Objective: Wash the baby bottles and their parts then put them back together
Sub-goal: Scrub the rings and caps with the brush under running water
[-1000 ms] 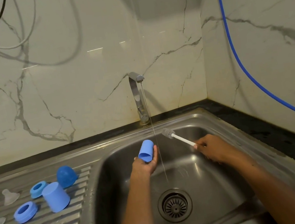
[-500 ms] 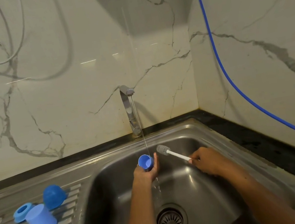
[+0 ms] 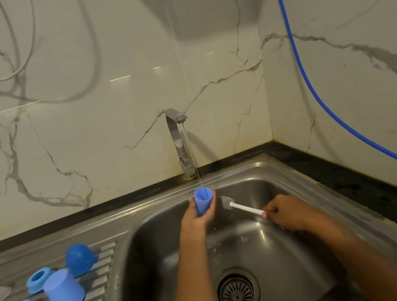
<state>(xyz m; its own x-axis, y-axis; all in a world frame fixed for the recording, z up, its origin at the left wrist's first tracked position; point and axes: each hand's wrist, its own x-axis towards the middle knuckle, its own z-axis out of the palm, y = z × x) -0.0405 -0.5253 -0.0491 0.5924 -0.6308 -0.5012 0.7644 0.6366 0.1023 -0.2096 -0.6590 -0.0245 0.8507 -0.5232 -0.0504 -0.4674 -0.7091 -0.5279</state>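
Sink | left hand grips bottle — now upright, apparently filling | right hand grips brush

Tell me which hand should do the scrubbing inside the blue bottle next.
Right. The right hand already grips the brush by its white handle, bristles just beside the blue bottle. The left hand holds that bottle mouth-up under the tap stream, so it is probably best left steadying it.

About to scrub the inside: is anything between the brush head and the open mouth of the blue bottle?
Nothing visible. The white-handled bottle brush sits just right of the blue plastic bottle; only the thin water stream enters its mouth.
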